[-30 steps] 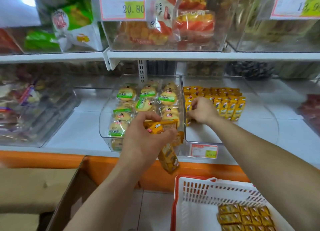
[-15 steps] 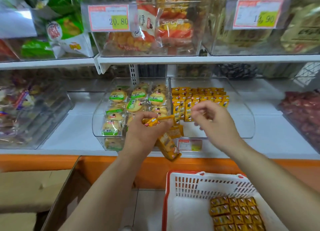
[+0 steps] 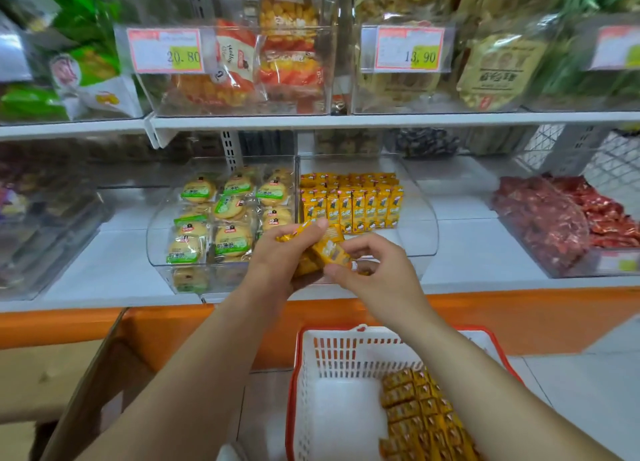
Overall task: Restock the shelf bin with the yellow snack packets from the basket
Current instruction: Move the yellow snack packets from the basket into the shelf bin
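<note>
My left hand (image 3: 280, 256) grips a bunch of yellow snack packets (image 3: 313, 249) in front of the shelf's edge. My right hand (image 3: 375, 270) pinches one packet of that bunch (image 3: 330, 251) with fingers and thumb. Behind the hands stands the clear shelf bin (image 3: 415, 215), with rows of yellow packets (image 3: 353, 201) upright in its back half. Below, a white basket with a red rim (image 3: 329, 367) holds several more yellow packets (image 3: 422, 412) on its right side.
A clear bin of round green-labelled biscuits (image 3: 211, 218) stands left of the yellow bin. A bin of red packets (image 3: 561, 215) is at the right. An upper shelf (image 3: 381, 119) overhangs with price tags. A cardboard box (image 3: 52, 377) sits at lower left.
My right hand came back out of the bin toward me and now pinches a packet in the left hand's bunch. The view has shifted left and down.
</note>
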